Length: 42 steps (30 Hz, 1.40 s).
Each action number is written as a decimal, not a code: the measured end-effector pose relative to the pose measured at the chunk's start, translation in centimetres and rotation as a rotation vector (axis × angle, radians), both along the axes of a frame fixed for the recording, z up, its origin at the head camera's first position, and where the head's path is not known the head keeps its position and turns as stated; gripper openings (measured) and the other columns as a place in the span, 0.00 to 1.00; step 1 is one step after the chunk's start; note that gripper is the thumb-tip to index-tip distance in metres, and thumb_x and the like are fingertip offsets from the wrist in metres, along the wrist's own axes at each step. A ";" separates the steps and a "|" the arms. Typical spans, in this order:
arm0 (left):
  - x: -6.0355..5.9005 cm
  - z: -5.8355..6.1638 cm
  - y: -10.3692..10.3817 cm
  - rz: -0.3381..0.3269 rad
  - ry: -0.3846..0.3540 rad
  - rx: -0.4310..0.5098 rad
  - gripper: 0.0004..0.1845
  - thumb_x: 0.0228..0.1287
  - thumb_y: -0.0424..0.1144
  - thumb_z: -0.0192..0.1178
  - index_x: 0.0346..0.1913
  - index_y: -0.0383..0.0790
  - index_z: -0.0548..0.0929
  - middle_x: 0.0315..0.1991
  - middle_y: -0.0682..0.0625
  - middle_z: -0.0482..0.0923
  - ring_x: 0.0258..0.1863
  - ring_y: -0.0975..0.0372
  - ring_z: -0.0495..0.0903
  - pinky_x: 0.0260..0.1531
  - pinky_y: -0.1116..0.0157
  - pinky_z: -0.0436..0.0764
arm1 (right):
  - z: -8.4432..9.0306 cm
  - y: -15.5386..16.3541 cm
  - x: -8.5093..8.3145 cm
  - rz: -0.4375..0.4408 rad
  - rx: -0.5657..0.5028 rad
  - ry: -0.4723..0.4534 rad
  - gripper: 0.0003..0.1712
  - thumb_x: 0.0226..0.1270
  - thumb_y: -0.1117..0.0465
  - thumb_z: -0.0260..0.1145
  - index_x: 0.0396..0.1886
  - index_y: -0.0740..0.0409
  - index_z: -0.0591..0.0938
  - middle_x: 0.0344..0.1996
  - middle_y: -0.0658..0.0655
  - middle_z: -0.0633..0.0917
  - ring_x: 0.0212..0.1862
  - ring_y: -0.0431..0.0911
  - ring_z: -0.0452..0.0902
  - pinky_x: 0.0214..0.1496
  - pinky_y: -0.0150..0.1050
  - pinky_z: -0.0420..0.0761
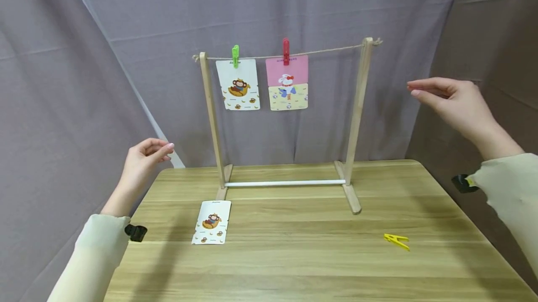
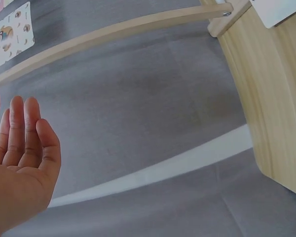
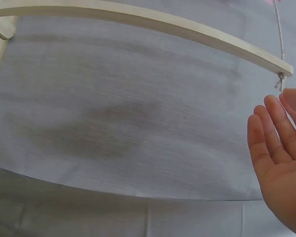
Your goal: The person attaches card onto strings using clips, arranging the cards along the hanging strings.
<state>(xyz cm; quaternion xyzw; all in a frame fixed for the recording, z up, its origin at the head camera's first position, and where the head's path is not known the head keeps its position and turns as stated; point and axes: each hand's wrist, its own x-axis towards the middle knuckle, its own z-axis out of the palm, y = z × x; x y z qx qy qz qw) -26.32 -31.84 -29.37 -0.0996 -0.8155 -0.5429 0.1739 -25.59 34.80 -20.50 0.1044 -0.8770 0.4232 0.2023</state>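
Cards: three. Two with monkeys, one hanging monkey card [image 1: 238,85] and one lying monkey card [image 1: 212,222]; one pink-and-yellow card [image 1: 287,78]. 
Clips: three, one per colour: green clip [image 1: 236,56], red clip [image 1: 286,52], yellow clip [image 1: 396,241]. Two on the line, one loose. 
Stand parts: two uprights (left upright [image 1: 213,120], right upright [image 1: 357,111]), two feet [image 1: 352,198], one white rod [image 1: 286,183], one cord [image 1: 332,50]. 
Desk [image 1: 294,246]: one. 
Hands: two, left hand [image 1: 140,164] and right hand [image 1: 464,106]. 
Sleeves [image 1: 510,194]: two. Black wrist pieces [image 1: 136,232]: two, one per arm.
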 end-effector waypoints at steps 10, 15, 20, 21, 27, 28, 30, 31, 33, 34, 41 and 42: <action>1.2 -1.9 -0.9 0.090 -0.019 -0.051 0.19 0.68 0.50 0.67 0.48 0.37 0.82 0.33 0.62 0.86 0.31 0.67 0.84 0.41 0.74 0.79 | -3.9 0.9 0.9 -0.017 -0.026 -0.011 0.24 0.72 0.49 0.67 0.64 0.49 0.81 0.49 0.28 0.82 0.47 0.23 0.75 0.41 0.16 0.69; 1.7 -3.1 -1.5 0.084 -0.042 -0.014 0.18 0.69 0.49 0.66 0.49 0.37 0.82 0.35 0.62 0.87 0.32 0.67 0.84 0.41 0.73 0.79 | -5.9 1.9 1.4 -0.051 -0.059 -0.032 0.24 0.72 0.48 0.66 0.65 0.48 0.81 0.47 0.26 0.82 0.47 0.22 0.74 0.41 0.17 0.68; 2.3 -4.5 -2.2 0.106 -0.066 0.003 0.19 0.69 0.47 0.66 0.49 0.33 0.81 0.35 0.63 0.86 0.32 0.66 0.85 0.37 0.74 0.81 | -7.9 2.5 1.8 -0.073 -0.126 -0.018 0.23 0.73 0.51 0.66 0.64 0.52 0.81 0.46 0.26 0.83 0.45 0.22 0.77 0.42 0.17 0.69; 2.4 -4.8 -2.3 0.113 -0.071 0.006 0.19 0.69 0.47 0.66 0.49 0.33 0.81 0.35 0.62 0.86 0.32 0.66 0.85 0.37 0.74 0.81 | -8.3 2.6 1.9 -0.076 -0.140 -0.012 0.23 0.73 0.52 0.66 0.64 0.53 0.81 0.45 0.26 0.84 0.44 0.23 0.77 0.42 0.17 0.69; 2.4 -6.5 -2.7 0.136 -0.091 0.046 0.18 0.69 0.46 0.66 0.50 0.34 0.81 0.35 0.61 0.87 0.32 0.66 0.85 0.37 0.74 0.81 | -11.4 3.0 2.4 -0.082 -0.180 0.006 0.22 0.73 0.56 0.66 0.62 0.58 0.81 0.44 0.27 0.85 0.41 0.25 0.79 0.41 0.17 0.71; 2.3 -6.8 -2.7 0.138 -0.096 0.053 0.18 0.70 0.46 0.66 0.50 0.34 0.81 0.35 0.61 0.86 0.32 0.66 0.85 0.37 0.73 0.81 | -11.9 3.1 2.5 -0.079 -0.186 0.006 0.22 0.73 0.56 0.66 0.62 0.59 0.81 0.44 0.28 0.85 0.41 0.26 0.79 0.42 0.17 0.72; 2.3 -7.4 -2.6 0.140 -0.105 0.071 0.17 0.70 0.45 0.66 0.50 0.34 0.81 0.36 0.61 0.87 0.32 0.65 0.85 0.36 0.73 0.81 | -12.9 3.2 2.9 -0.078 -0.195 0.009 0.21 0.73 0.57 0.66 0.62 0.59 0.81 0.44 0.28 0.85 0.41 0.26 0.79 0.42 0.17 0.72; 2.3 -7.7 -2.6 0.138 -0.108 0.077 0.17 0.70 0.45 0.65 0.50 0.34 0.81 0.35 0.61 0.86 0.33 0.65 0.86 0.36 0.73 0.81 | -13.3 3.3 3.1 -0.080 -0.200 0.007 0.22 0.74 0.56 0.66 0.62 0.60 0.81 0.44 0.28 0.85 0.41 0.26 0.79 0.42 0.16 0.72; 2.4 -8.2 -2.5 0.140 -0.113 0.096 0.16 0.70 0.44 0.65 0.50 0.34 0.80 0.36 0.59 0.87 0.33 0.64 0.86 0.36 0.73 0.81 | -14.3 3.4 3.5 -0.090 -0.201 -0.001 0.22 0.73 0.56 0.66 0.63 0.59 0.81 0.45 0.28 0.85 0.41 0.25 0.79 0.43 0.16 0.73; 2.5 -8.5 -2.5 0.144 -0.115 0.110 0.16 0.70 0.43 0.65 0.49 0.34 0.80 0.36 0.58 0.87 0.33 0.64 0.86 0.36 0.73 0.81 | -14.7 3.6 3.7 -0.097 -0.197 -0.011 0.23 0.74 0.55 0.65 0.63 0.58 0.80 0.45 0.28 0.85 0.41 0.25 0.79 0.43 0.15 0.72; 3.2 -10.3 -2.4 0.187 -0.130 0.211 0.15 0.69 0.41 0.66 0.48 0.32 0.81 0.33 0.57 0.86 0.30 0.65 0.85 0.36 0.72 0.81 | -18.0 4.3 5.0 -0.161 -0.187 -0.077 0.25 0.74 0.50 0.64 0.66 0.52 0.79 0.45 0.26 0.83 0.41 0.24 0.79 0.40 0.16 0.71; 3.3 -10.5 -2.4 0.192 -0.129 0.220 0.15 0.69 0.41 0.67 0.48 0.32 0.81 0.33 0.58 0.86 0.30 0.65 0.85 0.36 0.72 0.81 | -18.5 4.4 5.3 -0.179 -0.176 -0.086 0.25 0.74 0.49 0.64 0.67 0.51 0.79 0.44 0.24 0.83 0.40 0.24 0.78 0.39 0.16 0.71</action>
